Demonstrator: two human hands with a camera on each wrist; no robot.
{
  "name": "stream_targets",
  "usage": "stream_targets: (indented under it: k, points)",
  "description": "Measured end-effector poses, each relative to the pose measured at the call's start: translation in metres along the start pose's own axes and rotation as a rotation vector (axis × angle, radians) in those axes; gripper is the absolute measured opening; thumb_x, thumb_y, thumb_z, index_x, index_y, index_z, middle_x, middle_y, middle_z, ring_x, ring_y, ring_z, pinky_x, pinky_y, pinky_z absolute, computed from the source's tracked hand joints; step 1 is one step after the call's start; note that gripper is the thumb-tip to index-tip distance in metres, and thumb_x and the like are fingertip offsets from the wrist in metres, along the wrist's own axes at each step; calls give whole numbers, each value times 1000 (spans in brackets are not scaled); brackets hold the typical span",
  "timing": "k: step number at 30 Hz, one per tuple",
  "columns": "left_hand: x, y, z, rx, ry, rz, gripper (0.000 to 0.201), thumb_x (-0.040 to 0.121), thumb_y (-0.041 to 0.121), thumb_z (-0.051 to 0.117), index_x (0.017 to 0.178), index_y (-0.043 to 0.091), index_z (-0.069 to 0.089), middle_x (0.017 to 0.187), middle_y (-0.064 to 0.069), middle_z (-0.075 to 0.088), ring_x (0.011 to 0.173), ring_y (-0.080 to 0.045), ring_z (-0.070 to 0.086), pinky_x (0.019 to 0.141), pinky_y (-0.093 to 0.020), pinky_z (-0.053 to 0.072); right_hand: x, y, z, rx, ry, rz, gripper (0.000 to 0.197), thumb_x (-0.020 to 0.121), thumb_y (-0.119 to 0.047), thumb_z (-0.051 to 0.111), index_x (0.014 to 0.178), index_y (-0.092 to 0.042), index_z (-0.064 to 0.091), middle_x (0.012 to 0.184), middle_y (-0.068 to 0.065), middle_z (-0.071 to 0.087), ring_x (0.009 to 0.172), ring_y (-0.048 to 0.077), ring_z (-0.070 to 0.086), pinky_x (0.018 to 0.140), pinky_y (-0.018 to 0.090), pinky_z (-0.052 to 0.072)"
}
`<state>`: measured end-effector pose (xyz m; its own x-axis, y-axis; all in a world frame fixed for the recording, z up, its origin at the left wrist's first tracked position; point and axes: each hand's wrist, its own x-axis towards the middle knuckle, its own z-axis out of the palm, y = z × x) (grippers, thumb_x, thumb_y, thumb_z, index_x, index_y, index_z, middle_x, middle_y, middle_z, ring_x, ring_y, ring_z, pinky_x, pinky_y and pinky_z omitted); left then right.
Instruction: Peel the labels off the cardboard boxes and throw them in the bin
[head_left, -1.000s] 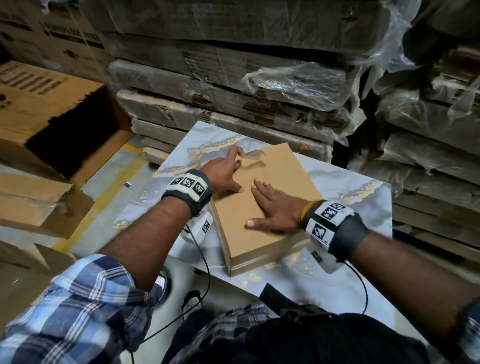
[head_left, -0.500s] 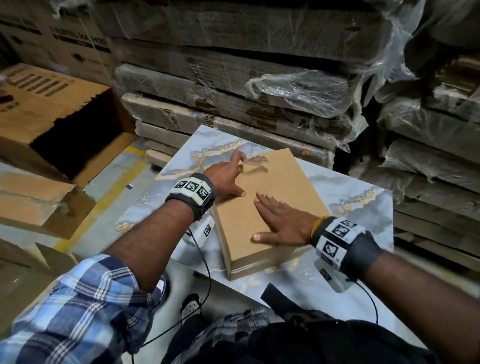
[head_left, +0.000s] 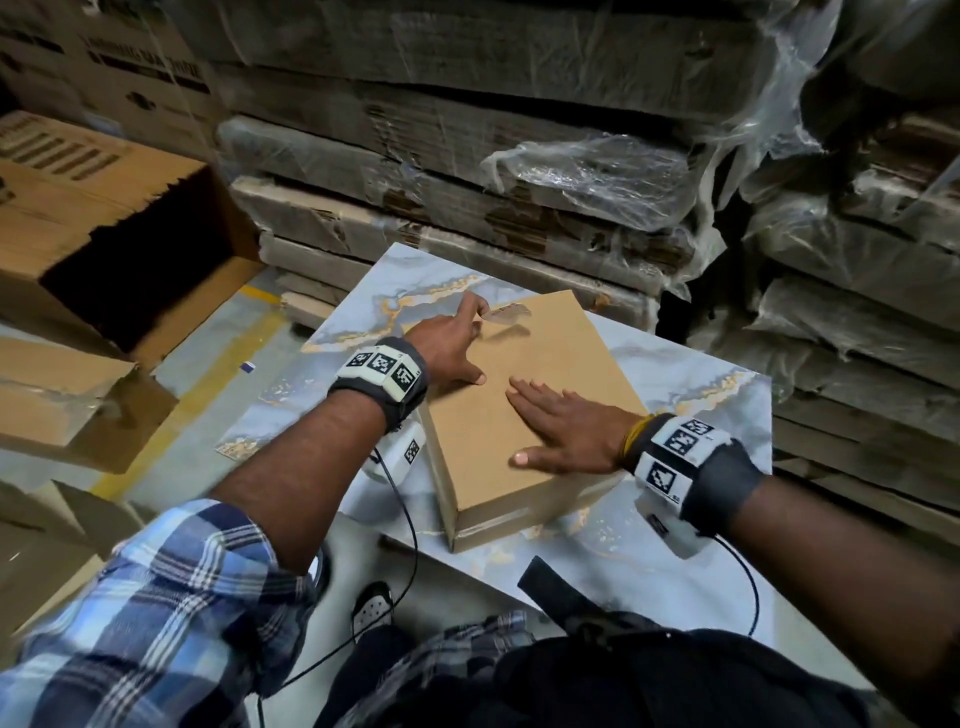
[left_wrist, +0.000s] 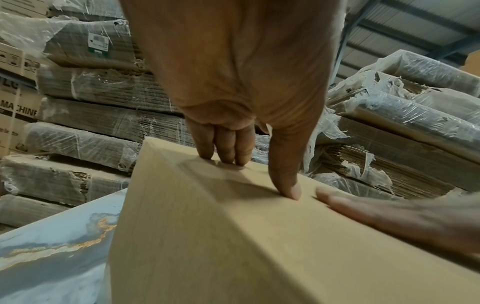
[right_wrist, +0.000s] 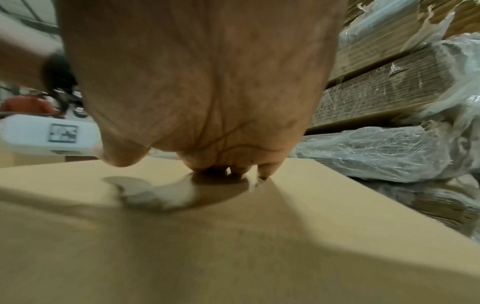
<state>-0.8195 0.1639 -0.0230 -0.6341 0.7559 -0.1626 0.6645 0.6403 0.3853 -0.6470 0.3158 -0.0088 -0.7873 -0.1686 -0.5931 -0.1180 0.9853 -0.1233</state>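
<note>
A plain brown cardboard box (head_left: 524, 415) lies on a marble-patterned slab (head_left: 691, 561). A small torn label (head_left: 508, 312) sits near the box's far left corner, one edge lifted. My left hand (head_left: 452, 348) is at that corner. Its index finger points straight at the label's edge, and its thumb (left_wrist: 288, 181) and the other fingertips (left_wrist: 226, 158) press on the box top. Whether the index tip touches the label is unclear. My right hand (head_left: 566, 431) lies flat on the middle of the box top (right_wrist: 233, 246), fingers straight, palm down.
Stacks of plastic-wrapped flattened cartons (head_left: 467, 208) rise right behind the slab and to the right (head_left: 857, 312). A large open carton (head_left: 93, 218) lies on its side at the left, above folded cardboard (head_left: 62, 405) on the floor. A yellow floor line (head_left: 192, 395) runs between them.
Both hands stay where they were on the box; only the head view shifts slightly.
</note>
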Motion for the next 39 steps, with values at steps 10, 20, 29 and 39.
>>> stream_targets:
  k: [10,20,29,39]
  points:
    - [-4,1,1,-9,13,-2,81,75,35,83,128,20,25,120,-11,64,84,-26,50,69,-33,42,8,-14,7,49,41,38,101,92,-76,29,157,-13,-16,162,7,-28,152,23,-15,125,43,2]
    - [-6,7,-5,6,0,8,80,76,33,83,129,19,25,120,-11,64,85,-25,50,70,-31,38,34,-12,-16,82,85,136,99,93,-75,27,157,-12,-14,163,9,-25,153,26,-14,125,45,1]
    - [-6,11,-8,-3,-17,2,81,76,31,83,132,16,26,121,-13,64,89,-30,54,71,-33,38,32,3,-21,71,59,137,91,96,-72,24,158,-17,-13,164,4,-23,153,21,-12,123,44,-1]
    - [-10,11,-8,-20,-13,-15,78,79,31,81,132,16,26,99,-5,53,81,-27,50,67,-32,38,5,-2,1,41,35,15,91,95,-72,23,157,-19,-17,161,1,-29,152,20,-14,122,41,-4]
